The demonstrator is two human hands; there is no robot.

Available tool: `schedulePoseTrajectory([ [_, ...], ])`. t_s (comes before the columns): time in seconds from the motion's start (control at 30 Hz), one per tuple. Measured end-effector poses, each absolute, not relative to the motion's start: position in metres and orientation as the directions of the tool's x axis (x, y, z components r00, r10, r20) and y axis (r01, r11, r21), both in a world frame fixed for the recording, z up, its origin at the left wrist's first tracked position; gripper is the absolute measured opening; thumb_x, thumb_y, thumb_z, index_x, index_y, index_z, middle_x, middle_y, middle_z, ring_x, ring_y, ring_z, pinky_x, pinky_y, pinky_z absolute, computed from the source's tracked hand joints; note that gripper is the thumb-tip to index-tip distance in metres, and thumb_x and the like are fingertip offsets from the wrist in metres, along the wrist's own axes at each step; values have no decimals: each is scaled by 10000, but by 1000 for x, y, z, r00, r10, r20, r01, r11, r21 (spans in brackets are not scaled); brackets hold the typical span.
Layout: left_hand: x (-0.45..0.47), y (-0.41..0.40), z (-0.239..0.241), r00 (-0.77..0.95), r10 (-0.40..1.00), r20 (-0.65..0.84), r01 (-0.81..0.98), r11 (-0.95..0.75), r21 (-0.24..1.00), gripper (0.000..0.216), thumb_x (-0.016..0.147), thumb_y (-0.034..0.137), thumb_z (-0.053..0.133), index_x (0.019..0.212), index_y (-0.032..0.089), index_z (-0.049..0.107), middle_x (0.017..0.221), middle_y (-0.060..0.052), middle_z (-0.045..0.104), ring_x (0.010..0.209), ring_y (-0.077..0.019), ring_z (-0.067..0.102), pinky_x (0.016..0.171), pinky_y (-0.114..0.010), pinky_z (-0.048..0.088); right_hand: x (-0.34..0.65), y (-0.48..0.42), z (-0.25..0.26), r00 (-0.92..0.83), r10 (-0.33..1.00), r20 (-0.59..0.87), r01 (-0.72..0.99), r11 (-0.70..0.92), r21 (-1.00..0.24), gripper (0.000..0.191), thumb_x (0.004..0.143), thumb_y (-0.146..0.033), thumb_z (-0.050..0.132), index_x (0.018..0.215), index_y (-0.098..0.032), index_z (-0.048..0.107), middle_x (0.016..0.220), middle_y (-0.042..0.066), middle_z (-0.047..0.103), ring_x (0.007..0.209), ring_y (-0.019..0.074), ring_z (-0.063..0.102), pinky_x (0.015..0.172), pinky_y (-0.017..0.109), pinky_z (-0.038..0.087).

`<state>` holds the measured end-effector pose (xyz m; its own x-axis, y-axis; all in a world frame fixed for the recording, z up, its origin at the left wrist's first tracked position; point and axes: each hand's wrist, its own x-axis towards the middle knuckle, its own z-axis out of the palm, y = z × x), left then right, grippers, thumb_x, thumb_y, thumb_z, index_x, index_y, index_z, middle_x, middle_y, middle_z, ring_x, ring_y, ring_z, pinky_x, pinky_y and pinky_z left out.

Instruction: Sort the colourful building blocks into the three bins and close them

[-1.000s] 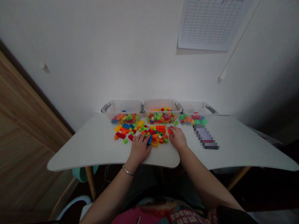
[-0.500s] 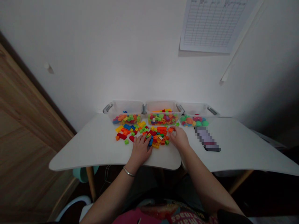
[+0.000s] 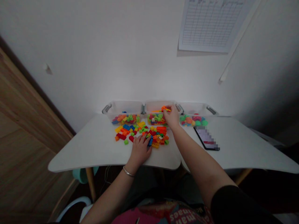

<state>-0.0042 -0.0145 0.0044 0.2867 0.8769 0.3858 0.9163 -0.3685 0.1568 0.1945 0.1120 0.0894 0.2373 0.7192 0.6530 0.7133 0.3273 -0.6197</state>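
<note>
My right hand (image 3: 172,117) reaches over the front of the middle clear bin (image 3: 161,102), its fingers pinched on an orange toy brick (image 3: 163,108) just above the bricks inside. Some of those fingers are hidden from me. On the near side of the loose brick pile (image 3: 140,130), my left hand (image 3: 140,148) lies with its fingers spread. A blue brick (image 3: 150,141) sits against its thumb side. Red, orange, yellow, green and blue pieces make up the pile, spread over the white table (image 3: 93,146).
To the left stands another clear bin (image 3: 126,107) of mixed pieces. The right bin (image 3: 198,107) holds rounder green, orange and red pieces. A phone (image 3: 206,138) lies on the table's right part. Behind is the wall, with a printed sheet (image 3: 205,28).
My right hand has moved forward from the pile's right edge to the middle bin, carrying the orange toy brick. My left hand stays where it was.
</note>
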Motion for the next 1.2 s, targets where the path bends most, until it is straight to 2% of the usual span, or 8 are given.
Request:
schedulePoseTrajectory([
  [0.13, -4, -14, 5, 288, 882, 372, 916, -367, 162, 526, 840, 314, 573, 1357, 216, 544, 1431, -109, 522, 1306, -335, 441, 1129, -586, 295, 186, 110, 87, 147, 742, 654, 827, 271, -493, 166, 869, -291, 522, 895, -196, 656, 904, 74, 714, 934, 233, 610, 1089, 477, 300],
  [0.23, -4, -14, 5, 292, 883, 367, 914, -370, 164, 529, 843, 320, 572, 1361, 213, 541, 1434, -114, 519, 1309, -339, 439, 1127, -592, 295, 187, 104, 86, 46, 759, 650, 887, 268, -376, 272, 919, -282, 435, 840, -190, 678, 904, 95, 723, 932, 230, 616, 1112, 477, 266],
  [0.4, -5, -13, 3, 295, 872, 392, 911, -380, 162, 522, 838, 318, 581, 1351, 228, 548, 1416, -120, 533, 1302, -334, 449, 1120, -602, 300, 195, 100, 89, -104, 781, 616, 907, 328, -263, 261, 919, -306, 471, 958, -180, 696, 1026, 113, 719, 1030, 260, 604, 1144, 528, 196],
  [0.53, -4, -12, 2, 294, 867, 401, 908, -385, 166, 526, 833, 306, 586, 1353, 233, 545, 1415, -121, 533, 1302, -333, 449, 1116, -604, 307, 206, 94, 88, -138, 760, 635, 847, 423, -322, 291, 860, -250, 536, 1111, -168, 658, 1113, 106, 698, 1079, 259, 591, 1110, 492, 290],
  [0.63, -4, -13, 3, 292, 876, 383, 913, -375, 160, 526, 837, 309, 577, 1355, 225, 545, 1417, -121, 531, 1301, -340, 447, 1117, -601, 305, 214, 83, 76, -109, 700, 706, 805, 479, -351, 281, 866, -202, 485, 1081, -168, 662, 1117, 106, 687, 1090, 248, 581, 1019, 415, 397],
  [0.8, -4, -14, 4, 293, 879, 377, 914, -373, 161, 520, 848, 317, 560, 1358, 218, 542, 1411, -124, 535, 1308, -335, 442, 1125, -587, 297, 227, 68, 27, -104, 740, 664, 795, 464, -392, 251, 841, -178, 486, 975, -210, 696, 1040, 80, 706, 1036, 245, 601, 985, 426, 427],
  [1.0, -5, -14, 2, 289, 875, 389, 915, -372, 158, 518, 845, 325, 565, 1353, 230, 547, 1400, -121, 546, 1302, -332, 453, 1122, -589, 303, 241, 70, -22, -27, 817, 576, 781, 377, -497, 389, 795, -166, 486, 1136, -191, 672, 1122, 95, 692, 1067, 235, 596, 984, 432, 458],
  [1.2, -4, -14, 2, 293, 877, 381, 914, -374, 158, 522, 851, 329, 557, 1363, 228, 538, 1412, -124, 535, 1311, -335, 443, 1129, -593, 289, 238, 68, -25, -114, 803, 585, 798, 425, -428, 361, 870, -197, 466, 1159, -211, 682, 1177, 99, 660, 1109, 232, 566, 1017, 416, 447],
])
